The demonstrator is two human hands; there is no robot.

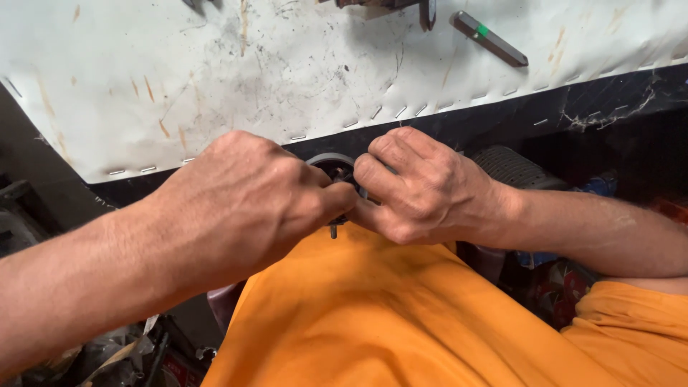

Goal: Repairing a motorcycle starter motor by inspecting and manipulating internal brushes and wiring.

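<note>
Round grey part [334, 169], small, ring-shaped with a dark hollow centre, held between both hands just off the near edge of the bench [215, 86], over the person's lap. Mostly hidden by fingers; only its upper rim and part of the dark inside show. A short metal pin or stud [333, 231] sticks out below it, under the knuckles.

Left hand [247, 204] wraps it from the left, fingers curled closed around its body, likely steadying it. Right hand [419, 188] closes on it from the right, fingertips pinched against its rim, as if working a small detail. Holding it close to the body, against the orange cloth [387, 315], gives both wrists support.

Bench is covered with a scuffed, stained white sheet stapled along its near edge. Toward the far right corner lies a dark flat tool with a green mark [489, 38]; beside it another dark tool [423, 8], cut off by the frame.
</note>
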